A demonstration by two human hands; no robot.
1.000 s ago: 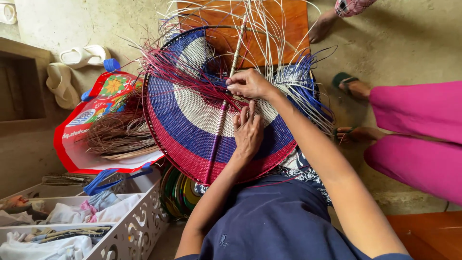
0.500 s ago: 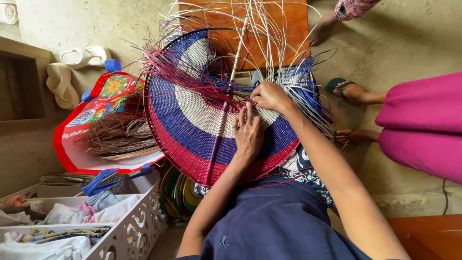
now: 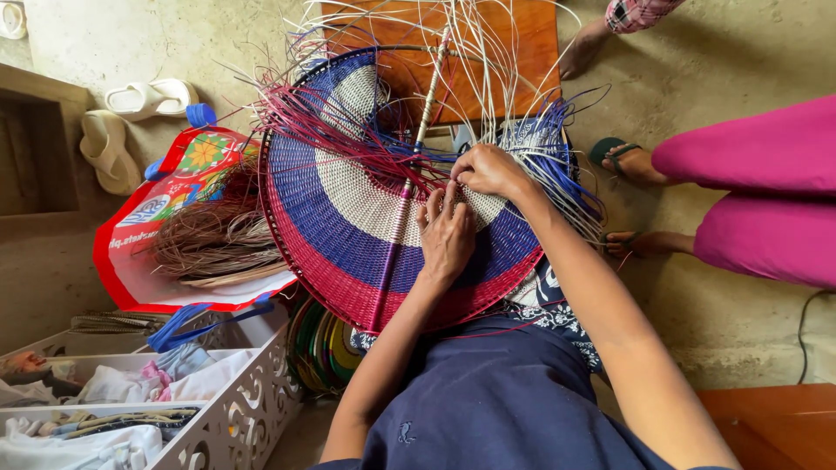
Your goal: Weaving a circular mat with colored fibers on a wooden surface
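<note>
Weaving was under way on one round fan, propped on the person's lap. The left hand lay flat on its banded face, fingers together, steadying it. The right hand pinched loose strands near the centre, fingers closed on them. Next, I judged, the strand needed threading through and pulling snug. Nearby: one bag, one white basket, two sandals.

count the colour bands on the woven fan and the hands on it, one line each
White bands on the woven fan: 1
Blue bands: 1
Red bands: 1
Hands on the fan: 2, the left hand lying flat and the right hand pinching strands
Total: 5
</note>
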